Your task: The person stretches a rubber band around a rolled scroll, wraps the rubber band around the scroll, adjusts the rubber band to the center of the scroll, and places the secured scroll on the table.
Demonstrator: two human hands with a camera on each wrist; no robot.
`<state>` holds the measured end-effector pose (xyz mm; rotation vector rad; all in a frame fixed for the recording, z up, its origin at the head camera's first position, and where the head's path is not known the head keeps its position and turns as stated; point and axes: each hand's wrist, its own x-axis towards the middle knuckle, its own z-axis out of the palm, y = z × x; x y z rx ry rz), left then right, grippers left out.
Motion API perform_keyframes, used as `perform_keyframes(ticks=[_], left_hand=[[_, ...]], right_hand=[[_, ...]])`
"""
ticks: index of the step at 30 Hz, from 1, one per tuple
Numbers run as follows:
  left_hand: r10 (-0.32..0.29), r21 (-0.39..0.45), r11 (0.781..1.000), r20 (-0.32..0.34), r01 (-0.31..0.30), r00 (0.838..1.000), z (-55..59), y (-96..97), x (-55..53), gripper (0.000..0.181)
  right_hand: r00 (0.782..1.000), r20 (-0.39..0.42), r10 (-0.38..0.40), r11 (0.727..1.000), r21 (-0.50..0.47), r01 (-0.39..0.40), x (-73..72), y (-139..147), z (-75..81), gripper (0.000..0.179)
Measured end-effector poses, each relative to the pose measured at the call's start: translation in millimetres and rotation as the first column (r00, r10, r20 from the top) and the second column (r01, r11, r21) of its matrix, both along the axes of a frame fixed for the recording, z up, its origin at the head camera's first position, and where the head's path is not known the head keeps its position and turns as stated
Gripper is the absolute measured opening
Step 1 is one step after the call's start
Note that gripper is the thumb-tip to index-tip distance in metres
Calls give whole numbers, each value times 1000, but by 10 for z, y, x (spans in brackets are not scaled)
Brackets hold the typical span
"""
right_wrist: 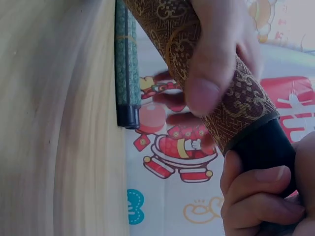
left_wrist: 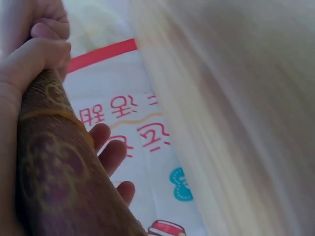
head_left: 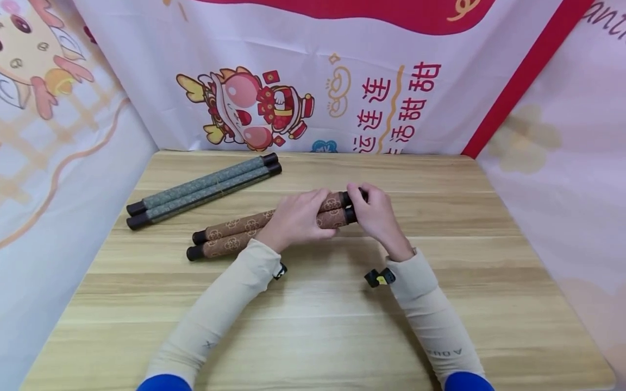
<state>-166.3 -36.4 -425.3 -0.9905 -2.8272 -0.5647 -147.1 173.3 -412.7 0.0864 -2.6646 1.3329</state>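
A pair of brown patterned scrolls (head_left: 235,231) with black end knobs lies side by side, slanting across the middle of the table. My left hand (head_left: 300,217) grips the rolls near their right end, thumb on the near side. In the left wrist view a thin tan band (left_wrist: 54,115) loops round the rolls. My right hand (head_left: 376,214) holds the black end knobs at the right end; in the right wrist view its fingers (right_wrist: 256,196) curl round a black knob (right_wrist: 263,147). The palm side of each hand is mostly hidden in the head view.
A second pair of scrolls (head_left: 205,184), grey-green with dark ends and tied with a thin band, lies at the back left of the wooden table (head_left: 318,326). Behind the table hangs a printed cloth (head_left: 415,43), with more printed cloth at both sides.
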Motion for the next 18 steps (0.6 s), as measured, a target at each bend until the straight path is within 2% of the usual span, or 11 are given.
perform_keyframes(ticks=[5,8,10,14,18], left_hand=[[45,-34,998,21,-44,999,-125,-231,-7,71],[61,-67,996,29,-59,998,-136,-346,6,72],[57,-67,996,19,-56,998,-114,-363,17,81],[27,0,1000,-14,-27,1000,-14,-231,46,102],[8,56,998,-69,-4,998,67,6,53,104]], right_hand=[[1000,-2,-22,1000,4,22,-41,74,-5,51],[1000,-7,-19,1000,14,19,-53,83,1,52],[1000,-11,-11,1000,19,11,-54,67,1,52],[1000,-19,-21,1000,22,21,-43,28,-14,51],[999,-15,-36,999,18,36,-19,-4,-25,51]])
